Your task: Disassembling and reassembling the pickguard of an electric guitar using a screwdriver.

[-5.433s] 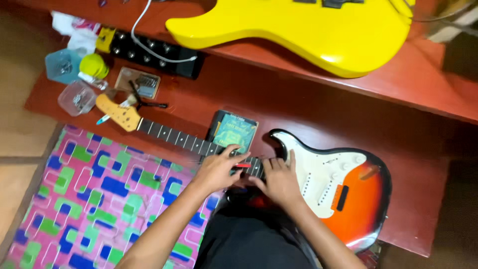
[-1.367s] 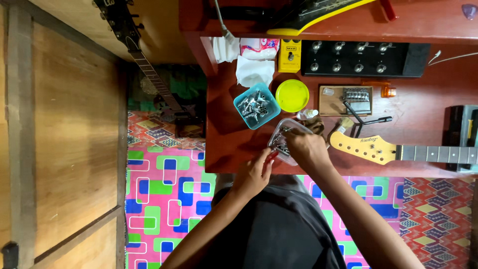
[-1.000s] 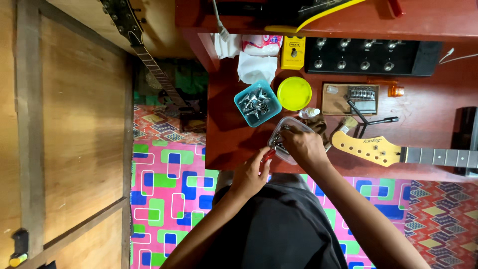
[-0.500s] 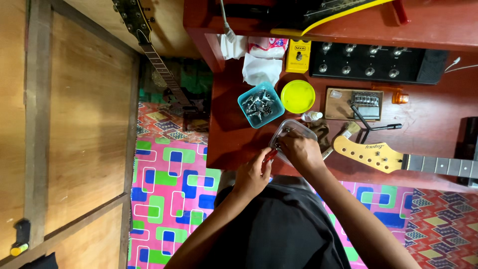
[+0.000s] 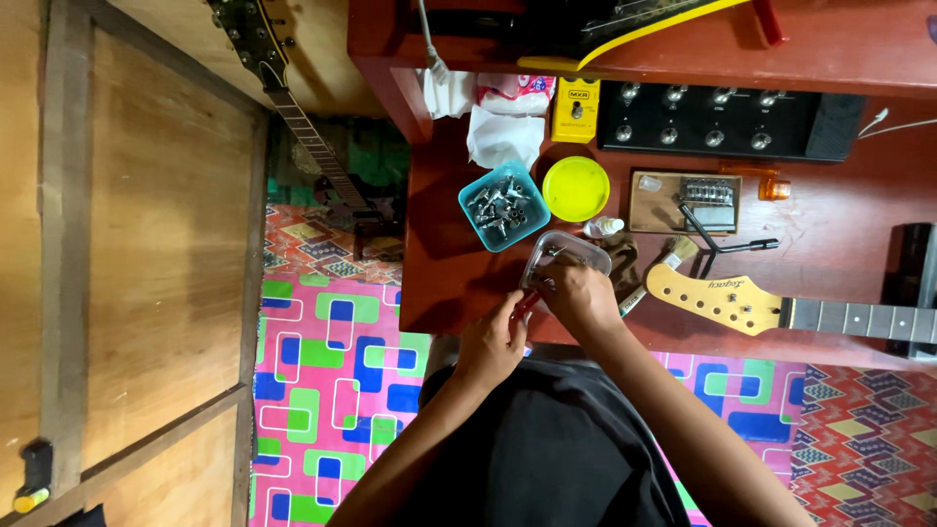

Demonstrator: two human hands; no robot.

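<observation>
Two hands at clear plastic tub point(image 5: 566, 256), right hand point(image 5: 581, 296) fingers inside, left hand point(image 5: 493, 342) pinching red tool point(image 5: 527, 304)

red table point(image 5: 459, 263) bearing clear tub point(image 5: 571, 256)

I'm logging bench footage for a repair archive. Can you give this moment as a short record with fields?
Surface: red table
Left hand: pinching a small red-handled tool
Right hand: fingers in the clear plastic container
Beside it: blue tray of metal parts, yellow lid
To the right: guitar headstock
Floor: patterned mat
</observation>
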